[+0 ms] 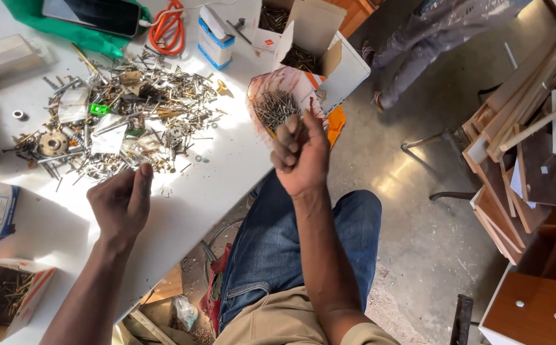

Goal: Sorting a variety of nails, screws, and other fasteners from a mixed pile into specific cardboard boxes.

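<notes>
Head view of a sorting bench. The white surface (182, 204) fills the left of the field. At ten o'clock on it lies the mixed heap of screws, nails and fittings (118, 115), large and still unsorted. At twelve o'clock, an open white carton (310, 38) and a torn carton flap (278, 96) each already hold a batch of like nails. The right hand (300, 156), near centre, is raised over the flap with fingers pinched together, apparently on a few small nails. The left hand (123, 204), at eight o'clock, hangs loosely curled just beside the heap; whether it holds anything cannot be told.
</notes>
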